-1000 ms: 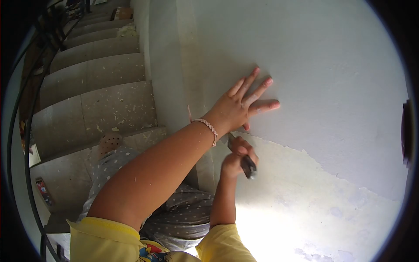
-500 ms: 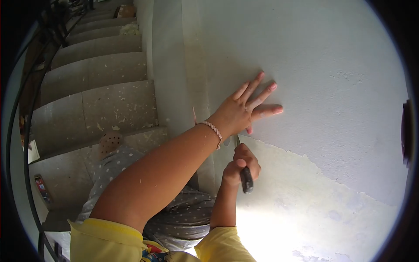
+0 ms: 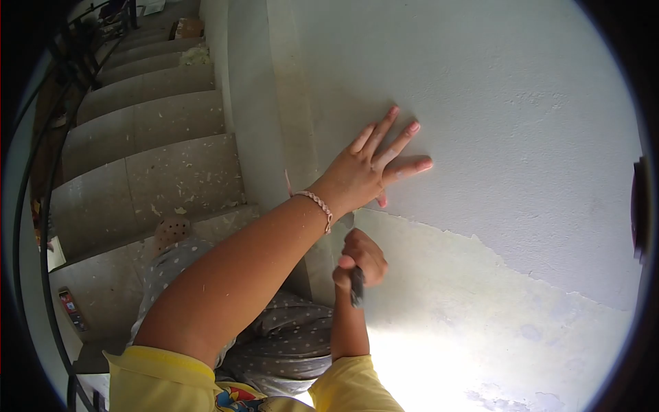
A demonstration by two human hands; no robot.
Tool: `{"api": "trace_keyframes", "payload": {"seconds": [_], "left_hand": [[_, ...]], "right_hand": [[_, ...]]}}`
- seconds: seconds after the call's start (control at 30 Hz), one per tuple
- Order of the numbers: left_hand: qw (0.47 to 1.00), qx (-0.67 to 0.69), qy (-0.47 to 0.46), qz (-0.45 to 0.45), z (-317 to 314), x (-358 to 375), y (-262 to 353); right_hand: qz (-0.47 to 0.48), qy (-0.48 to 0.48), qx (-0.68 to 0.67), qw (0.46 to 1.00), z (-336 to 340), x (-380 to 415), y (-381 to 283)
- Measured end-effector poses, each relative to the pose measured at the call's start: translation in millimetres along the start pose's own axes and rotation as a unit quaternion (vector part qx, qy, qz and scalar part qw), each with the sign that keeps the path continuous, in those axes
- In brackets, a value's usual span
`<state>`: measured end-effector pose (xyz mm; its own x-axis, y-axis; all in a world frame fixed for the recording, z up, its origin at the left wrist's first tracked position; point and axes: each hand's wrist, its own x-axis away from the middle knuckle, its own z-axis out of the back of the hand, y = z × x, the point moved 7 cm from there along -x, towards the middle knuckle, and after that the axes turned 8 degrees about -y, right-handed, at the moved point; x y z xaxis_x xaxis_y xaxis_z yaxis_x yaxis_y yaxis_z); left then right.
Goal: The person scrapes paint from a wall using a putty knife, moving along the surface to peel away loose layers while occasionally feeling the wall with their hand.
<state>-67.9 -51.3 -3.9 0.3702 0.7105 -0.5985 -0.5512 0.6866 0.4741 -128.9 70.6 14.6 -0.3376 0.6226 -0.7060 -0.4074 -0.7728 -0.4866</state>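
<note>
My left hand (image 3: 360, 168) lies on the painted wall (image 3: 494, 137) with its fingers spread and holds nothing; a braided bracelet (image 3: 317, 200) circles its wrist. Just below it, my right hand (image 3: 364, 257) is closed round the dark handle of a scraper (image 3: 357, 288). Part of the scraper's metal blade shows near the wall, under my left wrist; its edge is partly hidden. Beside my right hand, a ragged paint edge runs down to the right. Below that edge a paler, stripped patch (image 3: 439, 275) is exposed.
Stairs (image 3: 178, 168) speckled with paint flakes rise on the left, with a dark metal railing (image 3: 47, 226) along them. A small red and black item (image 3: 71, 309) lies on a lower step. One foot in a perforated shoe (image 3: 171, 232) rests on a step.
My right hand and the scraper have shifted left and slightly down, and the handle points more steeply downward. My left hand stays spread on the wall; the whole view has shifted slightly.
</note>
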Motion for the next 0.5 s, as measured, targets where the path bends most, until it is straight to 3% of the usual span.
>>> {"api": "trace_keyframes", "payload": {"seconds": [0.1, 0.17, 0.2, 0.23, 0.3, 0.37, 0.43, 0.5], "left_hand": [[1.000, 0.012, -0.014, 0.003, 1.4, 1.5, -2.9], [1.000, 0.006, -0.009, 0.000, 0.8, 1.0, -0.7], [1.000, 0.005, -0.010, -0.008, -0.8, -1.5, 4.2], [1.000, 0.000, -0.025, -0.003, -2.5, -4.5, 4.8], [0.999, -0.013, -0.045, 0.018, -3.3, -1.6, -3.2], [0.999, 0.017, -0.031, 0.005, -4.1, -0.8, -0.7], [1.000, 0.007, -0.016, 0.005, -6.5, 0.8, -0.4], [1.000, -0.015, 0.005, 0.003, -2.8, -4.3, -2.3]], "right_hand": [[0.037, 0.004, -0.045, 0.998, 4.0, -4.4, -10.5], [-0.067, 0.004, 0.133, 0.989, 5.5, 10.2, 22.4], [-0.119, -0.013, 0.109, 0.987, -4.0, 12.7, 31.5], [-0.113, -0.007, 0.104, 0.988, -4.4, 9.6, 30.4], [0.007, -0.036, -0.003, 0.999, -9.8, 0.0, -0.7], [0.025, -0.047, -0.032, 0.998, -8.5, -1.2, -6.4], [-0.009, -0.017, 0.044, 0.999, -7.4, 3.8, 15.1], [0.026, -0.051, 0.107, 0.993, -17.3, 1.1, 9.9]]}}
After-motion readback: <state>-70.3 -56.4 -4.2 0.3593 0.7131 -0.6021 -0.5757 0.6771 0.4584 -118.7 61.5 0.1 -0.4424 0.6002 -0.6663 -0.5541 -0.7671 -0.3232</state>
